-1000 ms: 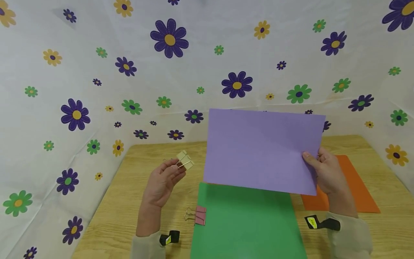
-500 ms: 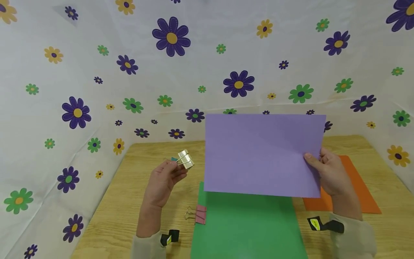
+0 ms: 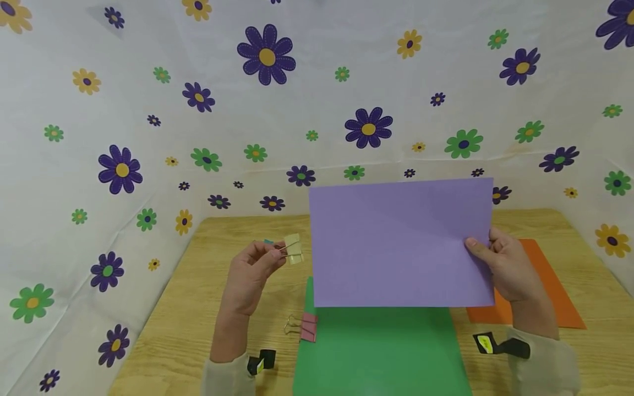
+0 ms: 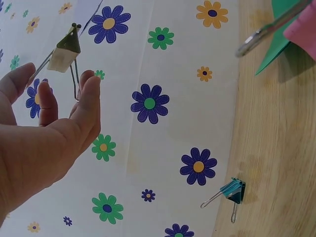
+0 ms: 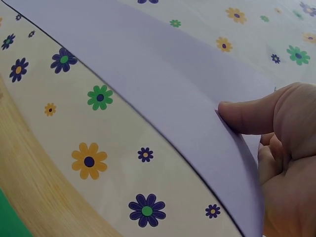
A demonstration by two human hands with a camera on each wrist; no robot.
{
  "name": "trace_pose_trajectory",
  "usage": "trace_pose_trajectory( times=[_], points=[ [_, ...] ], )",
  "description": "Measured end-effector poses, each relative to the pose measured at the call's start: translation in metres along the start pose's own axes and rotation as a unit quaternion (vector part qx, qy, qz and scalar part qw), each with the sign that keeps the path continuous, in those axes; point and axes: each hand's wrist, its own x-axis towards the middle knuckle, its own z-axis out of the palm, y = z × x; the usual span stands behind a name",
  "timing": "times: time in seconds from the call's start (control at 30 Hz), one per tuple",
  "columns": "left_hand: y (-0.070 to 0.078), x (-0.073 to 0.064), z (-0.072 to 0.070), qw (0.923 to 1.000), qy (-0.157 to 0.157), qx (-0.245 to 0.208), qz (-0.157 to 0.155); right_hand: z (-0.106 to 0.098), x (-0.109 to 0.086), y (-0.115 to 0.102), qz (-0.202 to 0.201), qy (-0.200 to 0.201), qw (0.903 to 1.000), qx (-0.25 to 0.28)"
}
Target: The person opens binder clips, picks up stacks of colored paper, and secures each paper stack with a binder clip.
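My left hand [image 3: 251, 275] holds a pale gold binder clip [image 3: 294, 248] by its wire handles, just off the left edge of a purple sheet [image 3: 401, 242]. In the left wrist view the clip [image 4: 65, 53] has its handles spread between thumb and fingers. My right hand [image 3: 510, 269] pinches the purple sheet at its right edge, thumb in front and fingers behind, holding it raised above the table. Below it lies a green sheet [image 3: 386, 352] with a pink binder clip [image 3: 308, 328] on its left edge.
An orange sheet [image 3: 545, 297] lies on the wooden table [image 3: 173, 330] at the right, partly behind my right arm. A teal binder clip [image 4: 234, 191] sits on the table beyond my left hand. Flowered cloth [image 3: 223, 33] walls in the back and sides.
The purple sheet has come down a little and tilted, its left side lower than before. My left hand has turned the gold clip and brought it slightly right, closer to the sheet.
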Motion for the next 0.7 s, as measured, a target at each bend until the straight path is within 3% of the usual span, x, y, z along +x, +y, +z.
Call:
trace_pose_trajectory(
  times=[0.33, 0.7],
  points=[
    [0.0009, -0.0003, 0.0032, 0.9997, 0.021, 0.010, -0.004, 0.0023, -0.0006, -0.0007, -0.003, -0.012, 0.9999, -0.001],
    [0.0035, -0.0030, 0.0083, 0.9988, 0.031, 0.034, 0.018, 0.0052, -0.0022, -0.0035, -0.006, -0.014, 0.9999, 0.008]
  ],
)
